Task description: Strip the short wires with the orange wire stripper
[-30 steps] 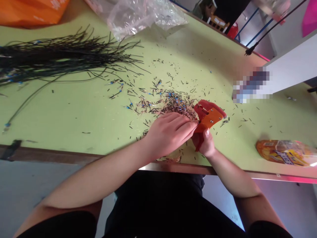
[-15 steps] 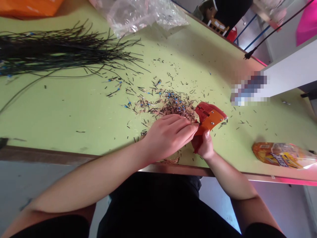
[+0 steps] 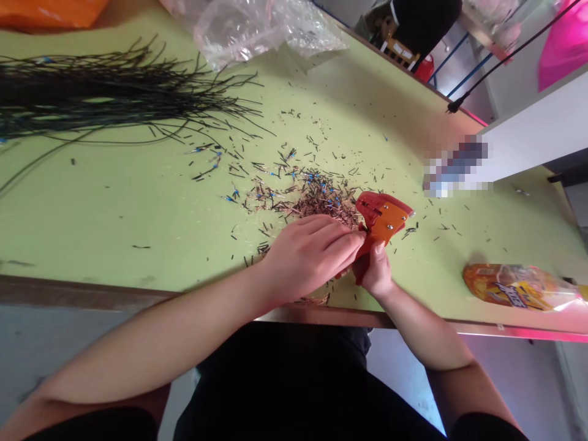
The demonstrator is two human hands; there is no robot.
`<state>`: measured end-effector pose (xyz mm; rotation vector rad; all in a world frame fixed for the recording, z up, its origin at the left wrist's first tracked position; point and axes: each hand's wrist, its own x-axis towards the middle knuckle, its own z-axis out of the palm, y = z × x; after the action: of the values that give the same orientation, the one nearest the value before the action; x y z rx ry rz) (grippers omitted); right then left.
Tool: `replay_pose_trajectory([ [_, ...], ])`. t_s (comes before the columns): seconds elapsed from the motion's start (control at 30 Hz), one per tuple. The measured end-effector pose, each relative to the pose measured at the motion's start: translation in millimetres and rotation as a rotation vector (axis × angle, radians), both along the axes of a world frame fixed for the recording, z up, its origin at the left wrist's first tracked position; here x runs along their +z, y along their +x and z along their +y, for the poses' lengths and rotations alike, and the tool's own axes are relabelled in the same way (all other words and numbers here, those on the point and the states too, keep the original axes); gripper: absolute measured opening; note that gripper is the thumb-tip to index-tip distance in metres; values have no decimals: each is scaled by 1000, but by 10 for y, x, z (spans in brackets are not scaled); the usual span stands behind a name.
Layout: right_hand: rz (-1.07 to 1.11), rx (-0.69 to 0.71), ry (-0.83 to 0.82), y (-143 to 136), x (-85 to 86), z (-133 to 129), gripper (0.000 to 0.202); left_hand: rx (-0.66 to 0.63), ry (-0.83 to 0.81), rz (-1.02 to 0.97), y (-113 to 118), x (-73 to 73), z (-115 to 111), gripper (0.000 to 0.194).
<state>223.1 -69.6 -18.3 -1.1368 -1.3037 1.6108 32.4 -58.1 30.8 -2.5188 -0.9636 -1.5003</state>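
My right hand point(image 3: 377, 271) is wrapped round the handle of a red and orange hand tool point(image 3: 383, 222), its thumb lying on the near side. At the tool's left side, close to its jaws, my left hand point(image 3: 315, 257) has its fingers pressed together; whatever they pinch is hidden. Just beyond my left hand lies a pile of short dark and copper-coloured wire scraps point(image 3: 321, 199) with blue bits among them. A large bundle of long black wires point(image 3: 114, 101) is at the table's left.
Clear plastic bags point(image 3: 257, 30) and an orange bag point(image 3: 50, 12) lie at the far edge of the green table point(image 3: 151, 202). A bottle point(image 3: 519, 286) lies on its side at the right, below a white panel point(image 3: 533, 131). A black cable point(image 3: 487, 73) hangs at the upper right.
The view has shifted a little, so most things sit slightly further left. Both hands stay together at the tool, which has tilted slightly.
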Motion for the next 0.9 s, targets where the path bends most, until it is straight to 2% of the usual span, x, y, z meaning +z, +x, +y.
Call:
replay_pose_trajectory([
  [0.13,42,-47,46,-69,81,5,71,4,-4,-16,10,-3,-4,2],
  [0.27,75,-43,97,-99,79,11,69,17,-9,-27,17,-10,0,3],
  [0.37,99,-48,77,-76,85,40,69,21,-21,-48,11,-34,18,6],
  [0.53,220,-48,50,23,238,125,65,8,-162,-163,-17,-86,77,9],
  [0.7,346,-177,83,164,397,220,57,6,-307,-177,-59,-132,182,10],
  [0.9,385,-351,144,304,445,347,55,161,-381,-193,-195,-194,333,34],
])
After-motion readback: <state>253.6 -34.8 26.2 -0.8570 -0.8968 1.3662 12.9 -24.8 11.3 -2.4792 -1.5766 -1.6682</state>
